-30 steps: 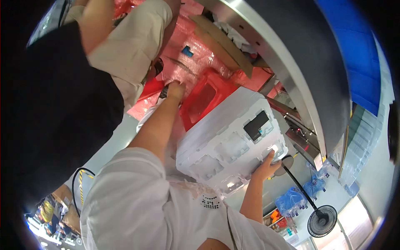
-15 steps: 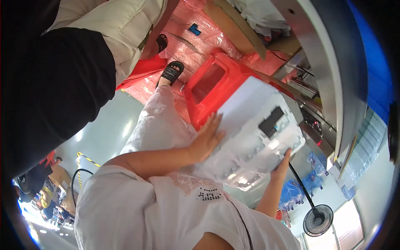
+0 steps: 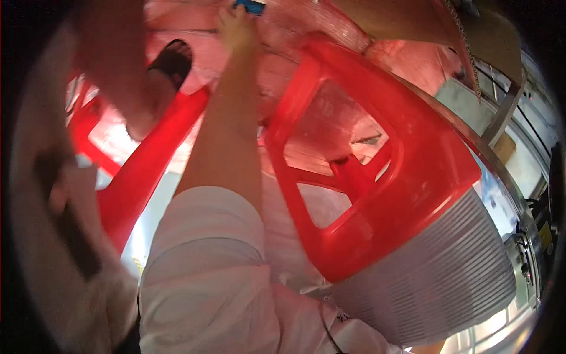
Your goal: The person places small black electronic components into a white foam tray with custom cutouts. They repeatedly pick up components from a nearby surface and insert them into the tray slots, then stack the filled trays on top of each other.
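Reaching down to the floor, my left arm stretches to the top of the view. My left hand has its fingers closed at a small blue object whose exact kind I cannot make out; motion blurs the fingers. To the right of that arm stands a red plastic stool with wide openings in its side. Against the stool, close to my body, is a stack of whitish-grey trays, seen by its ribbed edges. My right hand is out of sight; only a bit of skin shows at the lower edge below the stack.
Pink bubble wrap covers the floor. On the left, another person's leg and dark sandal are near a second red stool. Cardboard and a metal frame lie at the upper right.
My left hand has left the white tray stack and reached down to the blue object on the floor. The stack has tilted edge-on, and my right hand has gone out of view.
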Available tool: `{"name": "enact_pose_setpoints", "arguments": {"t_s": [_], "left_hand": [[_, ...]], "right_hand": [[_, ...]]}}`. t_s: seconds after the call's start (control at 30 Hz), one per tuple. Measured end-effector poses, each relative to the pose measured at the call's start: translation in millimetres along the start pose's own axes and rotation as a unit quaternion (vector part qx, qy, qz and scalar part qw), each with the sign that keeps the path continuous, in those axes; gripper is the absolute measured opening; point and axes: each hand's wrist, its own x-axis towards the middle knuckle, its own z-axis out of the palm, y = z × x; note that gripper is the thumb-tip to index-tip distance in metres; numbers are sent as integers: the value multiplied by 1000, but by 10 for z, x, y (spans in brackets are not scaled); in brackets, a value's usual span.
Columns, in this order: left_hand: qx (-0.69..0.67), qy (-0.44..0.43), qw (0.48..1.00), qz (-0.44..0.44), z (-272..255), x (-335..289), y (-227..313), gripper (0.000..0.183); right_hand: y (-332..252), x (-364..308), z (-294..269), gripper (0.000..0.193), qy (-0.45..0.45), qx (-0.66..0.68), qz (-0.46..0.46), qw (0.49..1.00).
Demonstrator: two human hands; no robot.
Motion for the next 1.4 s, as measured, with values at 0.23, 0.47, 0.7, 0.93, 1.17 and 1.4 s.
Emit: {"name": "enact_pose_setpoints", "arguments": {"t_s": [0.23,0.47,0.7,0.93,1.17,1.4], "left_hand": [[144,-151,974,91,684,170,-33,52],[-137,-202,969,-29,782,61,-527,27],[-88,-347,932,66,-941,-260,405,22],[-267,-210,940,24,-2597,-351,651,33],[-514,-157,843,-27,-5396,-689,1760,25],[-343,-258,865,261,-5258,-767,2261,27]], "right_hand": [[28,-67,210,66,54,-29,18,998],[-42,-55,265,63,27,-36,-25,999],[99,-138,65,60,-11,-7,-50,999],[85,-217,-48,74,-108,112,4,988],[136,-397,274,88,-233,185,-10,955],[221,-270,589,93,-60,56,-143,986]]}}
